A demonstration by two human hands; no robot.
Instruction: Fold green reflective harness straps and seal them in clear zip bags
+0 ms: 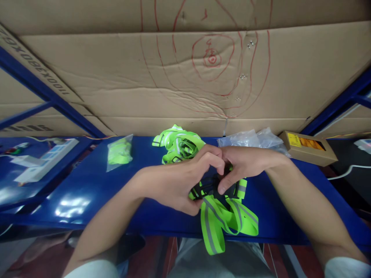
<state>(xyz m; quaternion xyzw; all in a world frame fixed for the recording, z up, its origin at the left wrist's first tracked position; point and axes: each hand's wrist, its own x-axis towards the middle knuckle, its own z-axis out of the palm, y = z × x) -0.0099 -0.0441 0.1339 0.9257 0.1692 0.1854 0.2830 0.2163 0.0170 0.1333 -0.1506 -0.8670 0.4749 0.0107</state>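
A lime-green reflective strap (213, 227) with grey stripes hangs in loops below my hands, over the front edge of the blue table. At its top is a black plastic buckle (211, 187). My left hand (179, 185) is curled around the buckle's left side, thumb below and fingers above. My right hand (239, 166) grips its right side, the thumb pressed on the front. Fingers partly cover the buckle, so I cannot tell whether its halves are joined. Just behind my hands lies a heap of similar green straps (182, 144).
On the blue table (95, 197), a bagged green strap (119, 151) lies left. Clear plastic bags (252, 139) and a cardboard box (308, 148) sit back right. A white power strip (48, 160) is far left. Behind stands a cardboard panel (116, 77) with red rings.
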